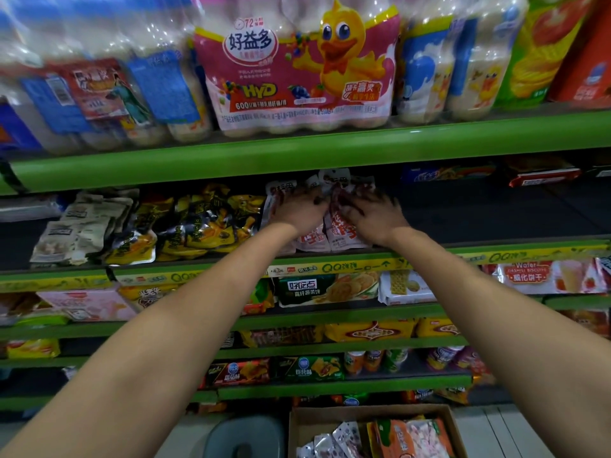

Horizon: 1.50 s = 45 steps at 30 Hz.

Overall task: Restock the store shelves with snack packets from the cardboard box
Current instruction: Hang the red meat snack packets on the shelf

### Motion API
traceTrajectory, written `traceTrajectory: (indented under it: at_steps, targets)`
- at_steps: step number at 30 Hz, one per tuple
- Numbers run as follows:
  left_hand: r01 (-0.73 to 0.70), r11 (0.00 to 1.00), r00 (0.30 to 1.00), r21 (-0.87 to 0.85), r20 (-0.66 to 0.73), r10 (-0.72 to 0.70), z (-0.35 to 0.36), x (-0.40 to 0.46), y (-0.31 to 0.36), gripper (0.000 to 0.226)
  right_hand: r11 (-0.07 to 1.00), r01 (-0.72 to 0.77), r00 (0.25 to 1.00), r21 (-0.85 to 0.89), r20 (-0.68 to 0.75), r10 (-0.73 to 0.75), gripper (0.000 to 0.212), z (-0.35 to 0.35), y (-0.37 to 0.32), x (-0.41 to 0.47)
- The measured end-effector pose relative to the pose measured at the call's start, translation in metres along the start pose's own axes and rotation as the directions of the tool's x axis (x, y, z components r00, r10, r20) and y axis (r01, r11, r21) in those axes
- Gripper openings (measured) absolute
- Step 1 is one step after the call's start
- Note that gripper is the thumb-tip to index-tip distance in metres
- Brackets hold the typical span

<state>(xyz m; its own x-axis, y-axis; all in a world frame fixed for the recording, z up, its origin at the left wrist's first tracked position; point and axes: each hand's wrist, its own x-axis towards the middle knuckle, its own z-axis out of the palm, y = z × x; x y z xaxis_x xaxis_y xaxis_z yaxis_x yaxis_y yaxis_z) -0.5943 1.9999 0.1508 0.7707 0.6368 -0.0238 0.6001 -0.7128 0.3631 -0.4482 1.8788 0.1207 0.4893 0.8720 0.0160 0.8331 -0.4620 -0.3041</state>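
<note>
Both my arms reach into the second green shelf (330, 259). My left hand (299, 209) and my right hand (373, 216) lie side by side on a stack of white and red snack packets (340, 233), fingers spread over the packet tops. Whether any finger pinches a packet is hidden in the shelf's shadow. The cardboard box (370, 414) stands on the floor below, holding several more white, red and orange packets (410, 438).
Yellow and black snack packets (205, 226) and pale packets (82, 226) fill the same shelf to the left; its right part is dark and bare. Bottled drink multipacks (297, 77) sit on the shelf above. A grey stool (244, 438) stands beside the box.
</note>
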Motion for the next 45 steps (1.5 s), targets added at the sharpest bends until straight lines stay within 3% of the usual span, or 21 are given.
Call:
traceTrajectory:
  at_steps: [2,5,10,15,24,26,28,31,33,37,40,45]
  targets:
    - [-0.019,0.996,0.999,0.086,0.046,0.015,-0.004,0.001,-0.014,0.064,0.998,0.04,0.995,-0.052,0.093,-0.035,0.056,0.003,0.0,-0.003]
    - [-0.015,0.99,0.985,0.139,0.175,-0.01,0.004,0.001,-0.034,0.063,0.999,0.041,0.994,-0.029,0.104,-0.038,0.055,0.004,0.0,-0.007]
    - [0.098,0.994,0.993,0.044,0.061,-0.1,0.021,-0.001,-0.039,0.068,0.998,0.054,0.993,-0.027,0.107,-0.051,0.055,0.0,-0.006,-0.014]
    - [0.085,0.994,0.992,0.072,0.087,-0.091,0.018,-0.004,-0.035,0.066,0.996,0.075,0.989,-0.046,0.127,-0.069,0.057,-0.001,-0.01,-0.017]
    - [0.076,0.997,0.989,0.024,0.122,-0.078,0.007,-0.014,-0.038,0.066,0.996,0.087,0.996,-0.033,0.021,-0.086,0.054,0.001,-0.009,-0.023]
    - [0.079,0.996,0.994,-0.039,0.082,-0.076,0.003,-0.017,-0.032,0.059,0.995,0.098,0.993,-0.013,-0.064,-0.098,0.054,-0.001,-0.013,-0.028]
    - [0.041,0.993,0.998,-0.107,-0.042,-0.046,-0.003,-0.027,-0.02,0.05,0.992,0.107,0.977,0.063,-0.193,-0.093,0.05,-0.004,-0.023,-0.039]
    - [-0.125,0.961,0.969,-0.248,-0.24,0.064,-0.007,-0.064,-0.008,0.037,0.976,0.135,0.935,0.172,-0.348,-0.068,0.04,-0.002,-0.043,-0.072]
    - [-0.224,0.922,0.953,-0.315,-0.267,0.14,-0.002,-0.103,-0.009,0.033,0.967,0.142,0.919,0.211,-0.392,-0.05,0.04,0.005,-0.055,-0.106]
    - [-0.219,0.855,0.976,-0.471,-0.1,0.194,0.033,-0.162,-0.027,0.031,0.958,0.117,0.935,0.263,-0.353,-0.017,0.037,0.033,-0.06,-0.175]
    - [-0.13,0.831,0.98,-0.541,0.057,0.19,0.083,-0.186,-0.041,0.015,0.948,0.022,0.963,0.319,-0.262,0.066,0.029,0.069,-0.049,-0.219]
    - [0.098,0.842,0.93,-0.53,0.349,0.112,0.193,-0.211,-0.05,0.017,0.88,-0.221,0.969,0.42,-0.007,0.247,0.021,0.15,-0.015,-0.281]
